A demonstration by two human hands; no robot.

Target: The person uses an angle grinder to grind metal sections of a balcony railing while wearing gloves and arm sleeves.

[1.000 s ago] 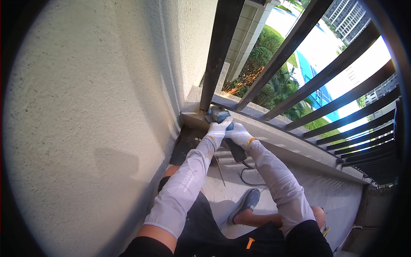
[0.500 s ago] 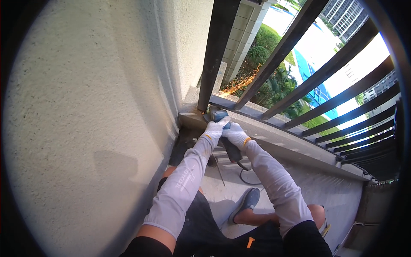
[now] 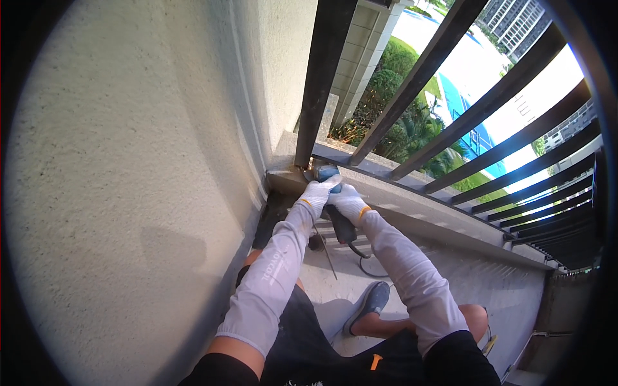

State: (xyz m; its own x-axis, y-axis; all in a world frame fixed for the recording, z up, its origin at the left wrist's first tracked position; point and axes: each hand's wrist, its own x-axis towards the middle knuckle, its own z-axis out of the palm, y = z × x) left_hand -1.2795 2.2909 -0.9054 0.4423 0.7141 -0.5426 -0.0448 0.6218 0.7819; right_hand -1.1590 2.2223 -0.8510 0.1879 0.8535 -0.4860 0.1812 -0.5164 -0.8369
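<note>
Both hands (image 3: 335,196) clamp the grinder (image 3: 335,206); apparently at the railing post (image 3: 322,83) base beyond, it could kick.

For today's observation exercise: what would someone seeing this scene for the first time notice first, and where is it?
First, the two white-gloved hands, left hand and right hand, clasped together on a handheld power tool pressed at the foot of a dark railing post, in the corner by the rough plastered wall. Next, the black railing bars fanning across the upper right, with greenery far below.
</note>
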